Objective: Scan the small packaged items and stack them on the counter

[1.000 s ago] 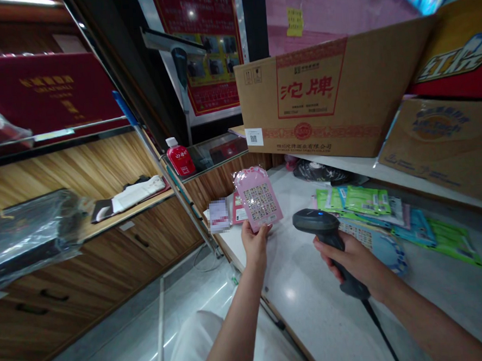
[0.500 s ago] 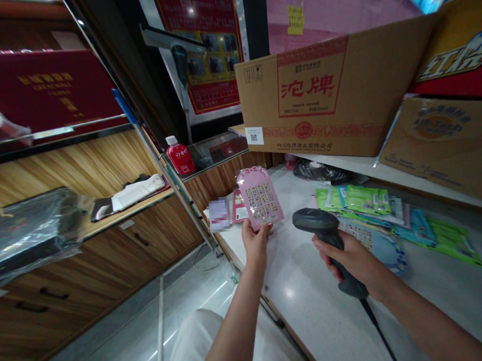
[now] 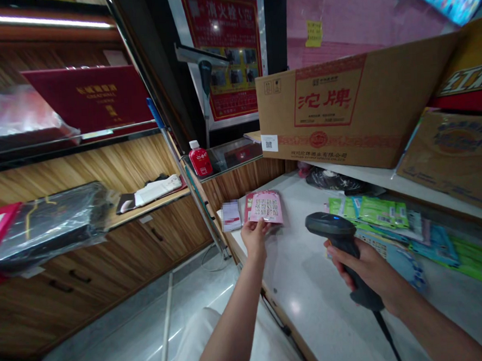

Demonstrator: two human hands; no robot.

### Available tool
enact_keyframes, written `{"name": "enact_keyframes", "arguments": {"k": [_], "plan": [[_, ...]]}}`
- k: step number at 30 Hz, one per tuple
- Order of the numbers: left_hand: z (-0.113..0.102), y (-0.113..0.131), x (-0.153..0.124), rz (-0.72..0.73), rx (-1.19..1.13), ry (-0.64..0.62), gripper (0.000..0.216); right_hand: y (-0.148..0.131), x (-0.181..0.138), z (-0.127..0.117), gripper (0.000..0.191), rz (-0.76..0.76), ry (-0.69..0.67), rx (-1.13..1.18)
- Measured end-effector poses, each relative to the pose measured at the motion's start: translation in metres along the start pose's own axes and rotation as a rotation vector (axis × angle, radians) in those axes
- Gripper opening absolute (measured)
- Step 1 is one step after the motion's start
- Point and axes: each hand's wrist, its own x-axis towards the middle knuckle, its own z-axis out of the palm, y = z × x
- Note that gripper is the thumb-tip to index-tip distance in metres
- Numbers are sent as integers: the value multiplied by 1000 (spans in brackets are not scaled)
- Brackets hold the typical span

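My left hand [image 3: 255, 239] pinches the near edge of a pink packet [image 3: 272, 207] with small printed pictures on its face. The packet is low over the white counter [image 3: 295, 264], beside a small pale pack [image 3: 232, 216] whose print is blurred out. Whether it rests flat on what lies under it, I cannot tell. In my right hand [image 3: 371, 268], a black barcode scanner [image 3: 329, 225] is gripped by its handle, its head pointing left. A small blue light shows on its top, and a cable hangs from the handle.
Green and blue packets [image 3: 384, 212] lie in a pile on the right of the counter. Behind stands a large cardboard carton [image 3: 318, 110]. A red bottle [image 3: 200, 160] sits on a ledge at the corner. Wooden drawers [image 3: 91, 271] line the left side.
My left hand has lowered and tilted the pink packet down to the counter, near the pale pack. A blue light now shows on the scanner. The view has shifted somewhat left.
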Motion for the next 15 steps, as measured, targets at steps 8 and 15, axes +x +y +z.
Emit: {"name": "enact_keyframes", "arguments": {"k": [8, 15], "plan": [[-23, 18, -10, 371, 883, 48, 28, 0, 1, 0, 41, 12, 0, 2], [-21, 24, -17, 753, 1547, -435, 30, 1, 2, 0, 41, 18, 6, 8]]}}
